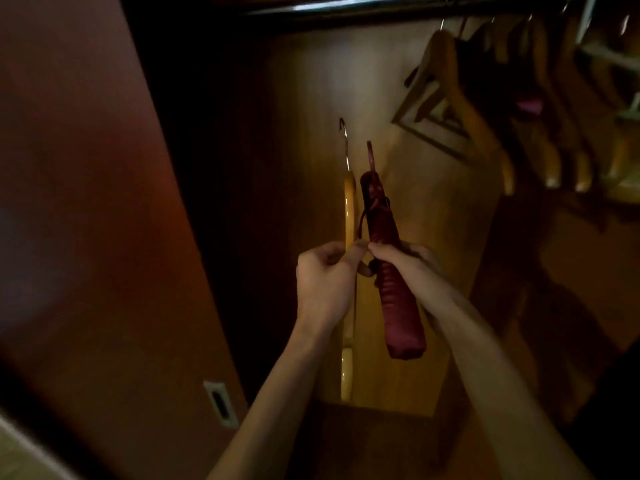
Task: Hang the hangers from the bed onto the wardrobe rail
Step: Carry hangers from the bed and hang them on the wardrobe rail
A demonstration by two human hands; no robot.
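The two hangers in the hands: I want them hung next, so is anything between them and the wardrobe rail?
Nothing visible blocks the way. The wooden hanger in the left hand and the padded red hanger in the right hand point hooks up at a bare stretch of the rail. The hung hangers sit off to the right.

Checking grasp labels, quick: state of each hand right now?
Left hand: gripping the wooden hanger.
Right hand: gripping the padded maroon hanger.

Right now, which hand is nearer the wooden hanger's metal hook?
Left. The left hand grips the wooden hanger itself, directly below its metal hook. The right hand grips the padded maroon hanger beside it, farther to the right.
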